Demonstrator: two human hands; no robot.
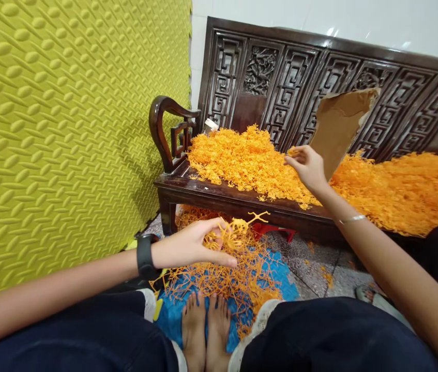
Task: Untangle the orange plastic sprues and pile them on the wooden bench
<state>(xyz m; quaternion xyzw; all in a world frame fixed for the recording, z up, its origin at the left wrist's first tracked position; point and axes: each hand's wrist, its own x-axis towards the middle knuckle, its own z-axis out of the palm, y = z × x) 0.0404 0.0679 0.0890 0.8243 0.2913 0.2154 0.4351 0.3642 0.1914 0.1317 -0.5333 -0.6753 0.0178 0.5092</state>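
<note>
My left hand (pixel 203 243), with a dark band on its wrist, curls around a clump of orange plastic pieces (pixel 238 232). A thin branching orange strip (pixel 258 217) sticks out of the clump. Above the bench's front, my right hand (pixel 307 166) pinches a small orange piece (pixel 293 151); its exact shape is too small to make out. Behind that hand, a big heap of small orange plastic pieces (pixel 238 160) covers the left part of the dark wooden bench (pixel 219 192). Below my left hand, thin orange strips (pixel 219 279) lie tangled on a blue sheet (pixel 172 310).
Cardboard (pixel 338 124) stands upright between the heap and a second orange heap (pixel 408 191). A white-lidded container (pixel 210 125) is by the armrest (pixel 160 129). Yellow textured matting (pixel 67 129) rises at left. Something red (pixel 276 231) sits under the bench. Another person is partly visible at right.
</note>
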